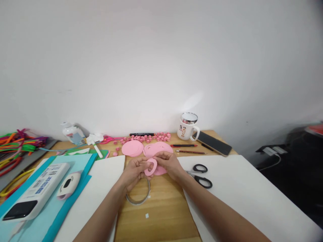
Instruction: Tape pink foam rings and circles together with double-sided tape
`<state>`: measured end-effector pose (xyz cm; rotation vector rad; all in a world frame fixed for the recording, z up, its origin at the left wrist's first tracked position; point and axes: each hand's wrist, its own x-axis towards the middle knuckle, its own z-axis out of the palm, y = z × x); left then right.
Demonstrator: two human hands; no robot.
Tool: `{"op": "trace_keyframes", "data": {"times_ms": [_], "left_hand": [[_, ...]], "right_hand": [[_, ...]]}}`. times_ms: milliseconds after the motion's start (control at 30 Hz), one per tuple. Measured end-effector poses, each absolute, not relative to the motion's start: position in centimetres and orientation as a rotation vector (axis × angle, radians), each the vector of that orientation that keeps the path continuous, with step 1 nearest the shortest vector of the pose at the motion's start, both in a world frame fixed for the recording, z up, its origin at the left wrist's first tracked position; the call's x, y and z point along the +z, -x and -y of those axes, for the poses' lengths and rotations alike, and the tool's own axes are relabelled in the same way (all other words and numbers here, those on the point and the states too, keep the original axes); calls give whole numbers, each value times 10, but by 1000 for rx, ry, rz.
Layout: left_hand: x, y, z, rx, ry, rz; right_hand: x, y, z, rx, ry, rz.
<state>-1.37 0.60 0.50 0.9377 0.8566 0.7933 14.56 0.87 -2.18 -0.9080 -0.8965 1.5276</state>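
Observation:
Between my two hands is a pink paper strip (152, 169) curled round into a loop. My left hand (135, 171) grips its left side with thumb and fingers, and my right hand (168, 163) pinches its upper right edge. Just beyond the hands lie a stack of pink paper circles (132, 148) and a second, overlapping pile of pink circles (161, 148). Below my left hand a roll of tape (139, 202) rests on the wooden table. Black-handled scissors (202, 174) lie to the right of my right hand, their blades partly hidden behind the wrist.
Small pink rolled pieces (151, 137) and a black marker (141, 134) lie at the back. A white mug (186, 129), a phone (214, 143) and pencils (191, 152) stand or lie back right. At left are a power bank (37, 191), coloured paper (50, 218) and pipe cleaners (20, 144).

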Motion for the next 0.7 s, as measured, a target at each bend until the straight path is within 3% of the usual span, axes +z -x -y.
{"op": "trace_keyframes", "data": {"times_ms": [700], "left_hand": [[3, 15, -8, 790, -938, -840]], "right_hand": [[-24, -146, -12, 1406, 997, 927]]}}
